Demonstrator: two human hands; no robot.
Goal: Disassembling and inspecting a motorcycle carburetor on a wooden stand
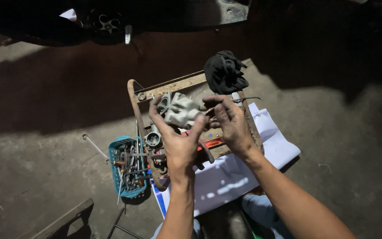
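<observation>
Head view: our left hand (178, 144) has its fingers wrapped around a grey metal casting (181, 110); right hand (231, 124) fingertips pinched together at its edge, above a wooden tray (173, 86).

Hard to make out in the deep shadow along the top edge, a dark machine part with a pale star-shaped piece (107, 23). Cut off by the bottom edge, both forearms and the blue-clad knees (261, 212). Hidden under the left hand (177, 141), much of the grey metal casting (181, 110). Too small and tangled to tell apart, tools in the blue basket (113, 150). Unclear, the thing pinched in the right hand (231, 121)
</observation>
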